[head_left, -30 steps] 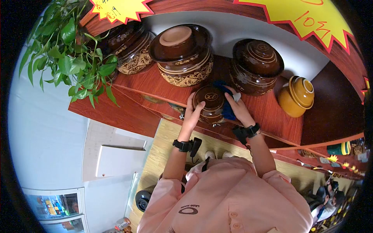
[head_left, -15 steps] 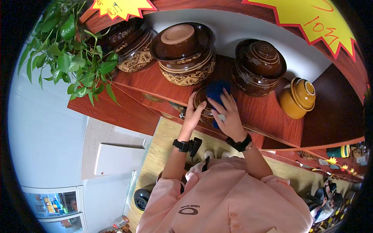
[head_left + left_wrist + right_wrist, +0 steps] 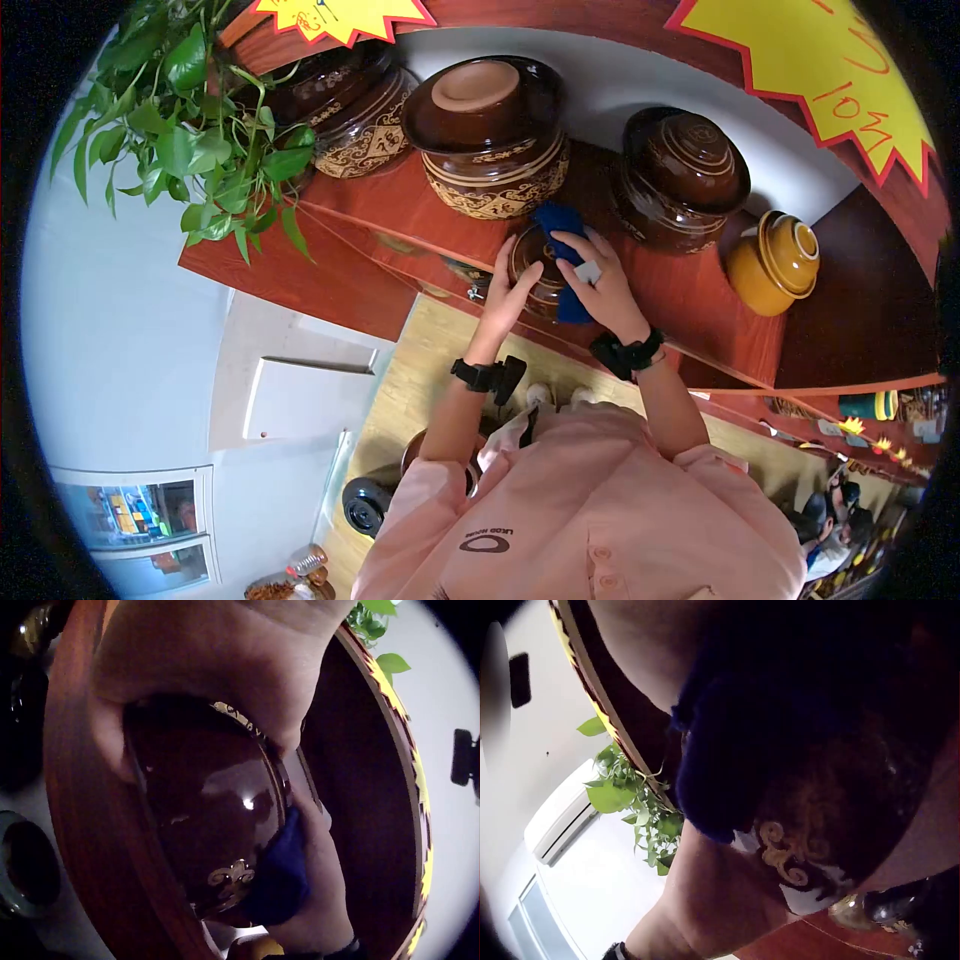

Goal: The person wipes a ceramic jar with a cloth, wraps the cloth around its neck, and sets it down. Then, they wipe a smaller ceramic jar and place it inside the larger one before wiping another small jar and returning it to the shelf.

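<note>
A small dark brown glazed pot (image 3: 531,258) with a lid is at the front edge of the shelf. My left hand (image 3: 508,297) grips its left side, thumb toward the top. Over the pot's right side lies a blue cloth (image 3: 560,222), which my right hand (image 3: 610,294) holds against the glaze; a whitish tag shows by the fingers. In the left wrist view the pot's shiny side (image 3: 202,802) fills the middle, with a gold scroll low on it. Dark cloth (image 3: 720,765) hides much of the pot in the right wrist view.
On the red-brown wooden shelf (image 3: 690,315) stand a large patterned pot (image 3: 495,185), a dark lidded pot (image 3: 685,170) and a yellow pot (image 3: 765,275). A leafy plant (image 3: 205,150) hangs at the left end. Yellow price signs (image 3: 810,70) overhang the front.
My right hand has carried the blue cloth from the pot's right side up across the lid, then slightly back to the right. The left hand keeps its grip.
</note>
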`<act>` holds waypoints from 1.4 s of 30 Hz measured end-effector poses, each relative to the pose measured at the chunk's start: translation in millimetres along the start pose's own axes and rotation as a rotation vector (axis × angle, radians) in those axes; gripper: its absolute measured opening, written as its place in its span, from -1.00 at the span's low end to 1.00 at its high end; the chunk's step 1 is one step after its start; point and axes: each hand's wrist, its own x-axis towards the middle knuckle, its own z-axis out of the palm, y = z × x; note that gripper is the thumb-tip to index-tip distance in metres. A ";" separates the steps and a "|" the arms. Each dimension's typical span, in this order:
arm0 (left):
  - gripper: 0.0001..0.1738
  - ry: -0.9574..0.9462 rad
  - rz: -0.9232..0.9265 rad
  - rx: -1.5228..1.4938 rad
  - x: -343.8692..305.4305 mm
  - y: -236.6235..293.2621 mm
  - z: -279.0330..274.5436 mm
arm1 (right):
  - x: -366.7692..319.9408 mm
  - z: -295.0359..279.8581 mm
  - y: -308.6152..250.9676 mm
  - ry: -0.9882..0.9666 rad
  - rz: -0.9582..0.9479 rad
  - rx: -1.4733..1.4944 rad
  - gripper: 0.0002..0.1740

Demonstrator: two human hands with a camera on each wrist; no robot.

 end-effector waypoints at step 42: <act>-0.24 0.519 -0.266 -0.233 -32.5 33.8 59.3 | -21.2 -5.9 39.9 0.080 0.267 0.442 -0.54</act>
